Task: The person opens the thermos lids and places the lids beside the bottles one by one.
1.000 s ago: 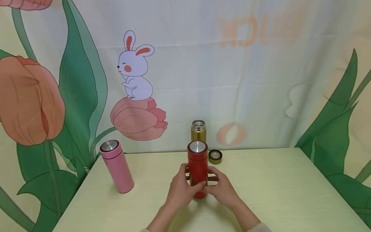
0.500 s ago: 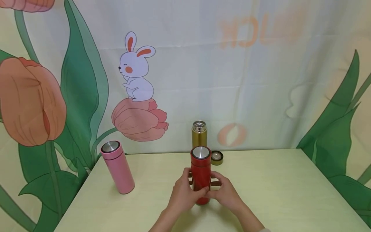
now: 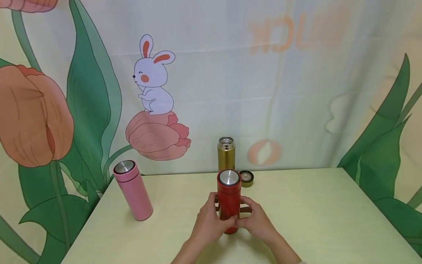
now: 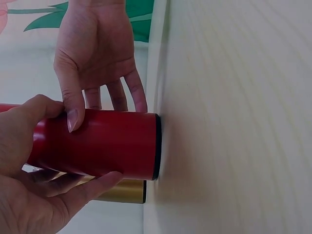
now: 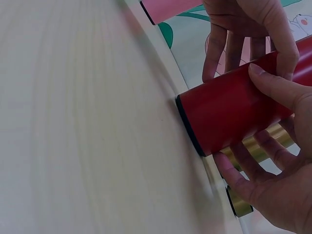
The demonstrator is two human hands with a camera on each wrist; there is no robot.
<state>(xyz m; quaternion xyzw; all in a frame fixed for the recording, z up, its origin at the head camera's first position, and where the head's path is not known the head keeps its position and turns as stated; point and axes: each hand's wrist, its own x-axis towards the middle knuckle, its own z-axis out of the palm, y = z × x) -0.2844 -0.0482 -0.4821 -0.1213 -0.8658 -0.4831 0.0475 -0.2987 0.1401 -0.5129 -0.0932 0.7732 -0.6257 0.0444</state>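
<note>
Pale table [image 3: 323, 212], both hands [image 3: 207, 224] [image 3: 259, 223] gripping an upright red bottle [image 3: 229, 201], silver lid top [image 3: 229, 177], black base [image 4: 157, 146]

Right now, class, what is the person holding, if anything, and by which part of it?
The red bottle, held around the lower part of its body, below the lid, between the left hand and the right hand.
</note>
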